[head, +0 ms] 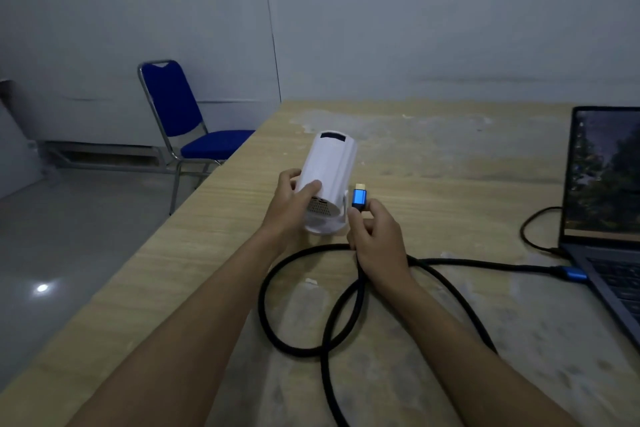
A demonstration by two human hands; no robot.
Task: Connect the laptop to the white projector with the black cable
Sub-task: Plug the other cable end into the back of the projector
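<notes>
The white projector (pixel 329 166) lies on the wooden table, its rear grille turned toward me. My left hand (pixel 291 203) grips its near end. My right hand (pixel 375 236) pinches the blue plug (pixel 359 199) of the black cable (pixel 294 343), gold tip pointing up, just right of the projector and apart from it. The cable loops over the table and runs right to a second blue plug (pixel 571 274) seated in the left side of the open laptop (pixel 604 218).
A thinner black cord (pixel 530 229) curls into the laptop's left side. The table (pixel 433 166) has its left edge running diagonally; a blue chair (pixel 194 135) stands beyond it on the grey floor. A grey wall sits behind the table.
</notes>
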